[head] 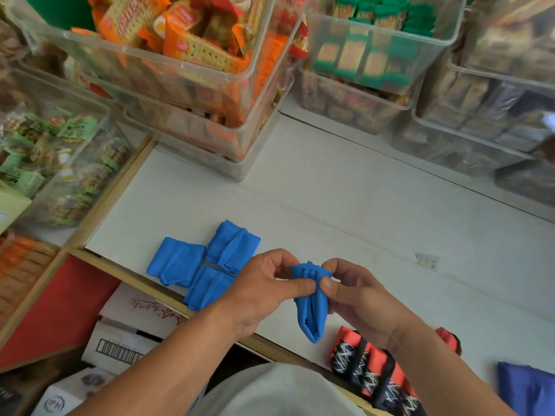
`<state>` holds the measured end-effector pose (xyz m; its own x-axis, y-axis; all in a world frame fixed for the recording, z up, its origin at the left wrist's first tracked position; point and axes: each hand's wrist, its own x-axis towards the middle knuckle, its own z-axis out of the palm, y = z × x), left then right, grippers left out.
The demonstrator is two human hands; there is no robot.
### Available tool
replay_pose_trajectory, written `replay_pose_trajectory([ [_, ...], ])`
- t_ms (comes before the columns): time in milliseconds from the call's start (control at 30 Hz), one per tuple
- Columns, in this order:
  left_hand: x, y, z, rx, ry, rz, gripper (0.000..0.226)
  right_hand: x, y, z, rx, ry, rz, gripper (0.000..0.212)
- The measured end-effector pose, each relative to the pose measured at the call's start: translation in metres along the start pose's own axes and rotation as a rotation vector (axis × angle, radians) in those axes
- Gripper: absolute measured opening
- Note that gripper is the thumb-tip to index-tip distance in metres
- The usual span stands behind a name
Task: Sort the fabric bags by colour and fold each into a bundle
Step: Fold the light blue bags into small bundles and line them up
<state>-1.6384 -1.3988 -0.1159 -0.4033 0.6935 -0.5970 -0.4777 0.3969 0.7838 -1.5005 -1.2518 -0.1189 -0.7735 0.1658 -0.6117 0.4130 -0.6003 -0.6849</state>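
A blue bag (pixel 310 298), folded narrow, is hanging above the tabletop (pixel 360 205), its top being pinched by the left hand (pixel 264 292) and right hand (pixel 357 298). 3 blue bundles (pixel 232 246) are lying flat, touching, left of it. Red-and-black bundles (pixel 375 376) are lining the near edge; a dark-blue bag (pixel 528 388) is lying rightmost.

Nothing here reads clearly. A white carton (pixel 141 307) below the counter (pixel 330 205) carries red brush script too blurred to make out, and the box under it (pixel 120 351) shows a barcode with illegible digits. Lettering on the orange packets (pixel 192 46) and a small white sticker (pixel 428 261) is also unreadable.
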Motion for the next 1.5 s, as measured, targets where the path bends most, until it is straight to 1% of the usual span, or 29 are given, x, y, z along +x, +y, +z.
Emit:
replay_pose_trajectory([
  [67, 0.001, 0.0, 0.0, -0.026, -0.019, -0.003, 0.012, 0.003, 0.0, 0.0, 0.018, 0.034, -0.002, 0.044],
  [100, 0.002, 0.001, 0.0, -0.029, -0.031, -0.012, 0.013, 0.004, -0.001, -0.001, 0.027, 0.049, 0.002, 0.045],
  [233, 0.009, 0.002, -0.002, 0.037, -0.101, -0.059, 0.018, 0.003, -0.004, -0.004, 0.038, 0.048, 0.063, 0.035],
  [300, 0.01, 0.001, -0.004, 0.081, -0.128, -0.071, 0.016, 0.003, -0.004, -0.003, 0.024, 0.053, 0.075, 0.031],
  [367, 0.012, -0.001, -0.001, 0.103, -0.101, -0.045, 0.012, 0.006, -0.002, -0.003, 0.019, 0.073, 0.067, 0.026],
  [433, 0.012, -0.006, 0.004, 0.132, -0.035, 0.004, 0.014, 0.011, 0.001, -0.002, -0.003, 0.133, 0.064, 0.011],
  [467, 0.012, -0.009, 0.006, 0.156, -0.001, 0.029, 0.017, 0.013, 0.004, -0.001, -0.02, 0.163, 0.062, 0.007],
  [600, 0.014, -0.012, 0.009, 0.229, 0.109, 0.105, 0.02, 0.021, 0.019, 0.005, -0.162, 0.287, -0.053, 0.017],
  [633, 0.015, -0.012, 0.008, 0.231, 0.133, 0.128, 0.019, 0.021, 0.018, 0.005, -0.185, 0.287, -0.083, 0.016],
  [700, 0.016, -0.011, 0.006, 0.225, 0.16, 0.172, 0.017, 0.018, 0.012, 0.004, -0.161, 0.214, -0.103, 0.011],
  [767, 0.016, -0.009, 0.002, 0.199, 0.161, 0.198, 0.013, 0.016, 0.004, 0.001, -0.087, 0.108, -0.097, 0.024],
  [833, 0.015, -0.008, 0.001, 0.158, 0.159, 0.195, 0.011, 0.015, -0.001, -0.004, -0.059, 0.039, -0.087, 0.035],
  [933, 0.012, -0.007, 0.005, 0.122, 0.185, 0.179, 0.011, 0.012, 0.001, -0.008, -0.024, -0.028, -0.087, 0.039],
  [1000, 0.009, -0.006, 0.005, 0.135, 0.166, 0.182, 0.008, 0.01, 0.006, -0.006, -0.001, -0.003, -0.102, 0.038],
  [1033, 0.007, -0.005, 0.004, 0.149, 0.128, 0.182, 0.005, 0.011, 0.007, -0.005, 0.004, 0.03, -0.113, 0.036],
  [1067, 0.007, -0.004, 0.0, 0.164, 0.073, 0.177, 0.008, 0.011, 0.009, -0.005, 0.011, 0.063, -0.124, 0.038],
  [1167, 0.004, 0.0, -0.011, 0.166, -0.091, 0.159, 0.028, 0.012, 0.004, -0.007, 0.041, 0.054, -0.132, 0.064],
  [1233, 0.003, -0.001, -0.015, 0.102, -0.125, 0.162, 0.033, 0.014, -0.002, -0.007, 0.021, 0.044, -0.116, 0.071],
  [1300, 0.001, -0.002, -0.013, 0.048, -0.072, 0.178, 0.031, 0.015, -0.004, -0.005, 0.023, 0.043, -0.112, 0.067],
  [1333, 0.0, -0.004, -0.01, 0.026, -0.031, 0.194, 0.028, 0.016, -0.004, -0.003, 0.024, 0.039, -0.111, 0.06],
  [1367, 0.0, -0.004, -0.007, 0.001, 0.007, 0.209, 0.025, 0.017, -0.004, 0.001, 0.035, 0.05, -0.116, 0.048],
  [1433, 0.001, -0.006, -0.001, 0.017, 0.061, 0.25, 0.02, 0.018, -0.003, 0.007, 0.054, 0.118, -0.144, 0.018],
  [1500, -0.001, -0.008, 0.007, 0.079, 0.134, 0.289, 0.027, 0.019, -0.004, 0.015, 0.037, 0.182, -0.144, 0.023],
])
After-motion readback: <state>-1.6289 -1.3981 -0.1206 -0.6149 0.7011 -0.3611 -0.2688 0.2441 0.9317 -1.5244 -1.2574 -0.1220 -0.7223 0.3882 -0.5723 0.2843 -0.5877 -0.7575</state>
